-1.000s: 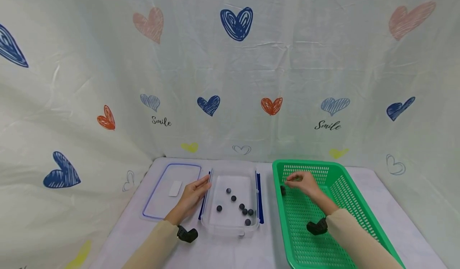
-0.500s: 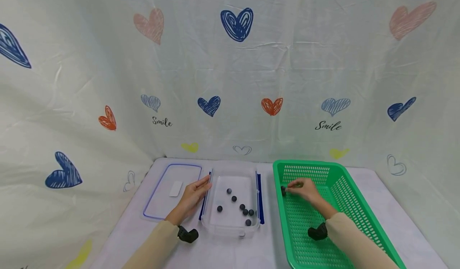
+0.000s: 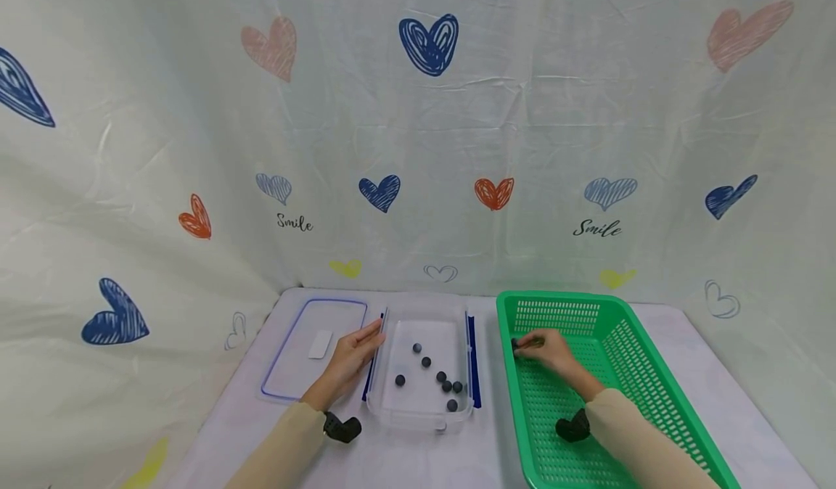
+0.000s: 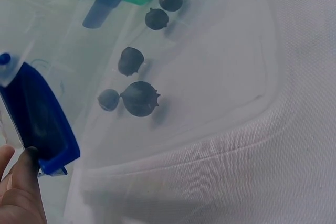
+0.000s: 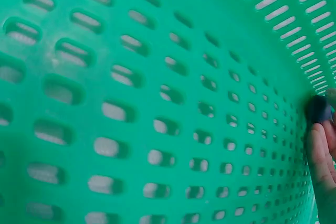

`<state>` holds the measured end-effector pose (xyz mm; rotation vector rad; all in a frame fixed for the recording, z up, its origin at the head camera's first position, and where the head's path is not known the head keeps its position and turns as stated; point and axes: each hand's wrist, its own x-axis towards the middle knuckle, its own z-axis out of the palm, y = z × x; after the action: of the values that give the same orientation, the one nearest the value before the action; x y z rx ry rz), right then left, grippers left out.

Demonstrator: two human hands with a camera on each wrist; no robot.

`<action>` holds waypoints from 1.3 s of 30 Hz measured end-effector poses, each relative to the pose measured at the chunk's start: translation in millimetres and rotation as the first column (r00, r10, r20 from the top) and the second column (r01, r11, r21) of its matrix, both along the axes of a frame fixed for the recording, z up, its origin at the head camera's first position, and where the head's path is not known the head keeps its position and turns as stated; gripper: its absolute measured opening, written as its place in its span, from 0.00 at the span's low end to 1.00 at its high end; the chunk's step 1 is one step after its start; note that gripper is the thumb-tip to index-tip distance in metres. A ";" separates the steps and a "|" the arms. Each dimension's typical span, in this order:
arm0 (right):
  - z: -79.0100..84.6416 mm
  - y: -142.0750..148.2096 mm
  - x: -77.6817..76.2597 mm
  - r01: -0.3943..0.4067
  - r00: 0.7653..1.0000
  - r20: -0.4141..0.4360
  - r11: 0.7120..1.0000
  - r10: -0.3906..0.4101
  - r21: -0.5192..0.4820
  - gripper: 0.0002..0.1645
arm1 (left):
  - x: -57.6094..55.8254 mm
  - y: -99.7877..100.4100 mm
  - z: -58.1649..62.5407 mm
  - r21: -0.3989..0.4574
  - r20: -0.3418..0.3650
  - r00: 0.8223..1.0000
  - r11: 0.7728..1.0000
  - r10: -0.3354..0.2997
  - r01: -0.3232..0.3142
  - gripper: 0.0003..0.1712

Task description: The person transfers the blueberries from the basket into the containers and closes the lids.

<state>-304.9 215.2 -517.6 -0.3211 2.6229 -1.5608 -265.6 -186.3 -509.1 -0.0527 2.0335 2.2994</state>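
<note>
A clear plastic container with blue side latches stands on the white cloth, several blueberries lying on its bottom. My left hand holds its left side by the blue latch; the thumb meets the latch's lower end in the left wrist view. In those berries the little crowns show through the wall. Inside the green basket, my right hand pinches a blueberry beside the left wall, and its fingertips partly cover it.
The container's blue-rimmed lid lies flat on the cloth to the left, with a small white rectangle on it. The basket has slotted walls and stands right of the container. A curtain with printed hearts hangs behind.
My right hand has lowered and moved left to the blueberry by the basket wall, its fingers closing on it. The left hand stays on the container.
</note>
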 end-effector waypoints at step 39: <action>42.3 10.2 -6.3 0.010 1.000 0.006 1.000 -0.010 0.011 0.15 | 1.4 0.8 2.4 -0.006 -0.010 1.000 1.000 -0.002 0.002 0.31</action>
<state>-311.2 225.3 -475.3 -0.3021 2.6318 -1.5465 -264.1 -185.5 -506.7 -0.0390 2.0439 2.2978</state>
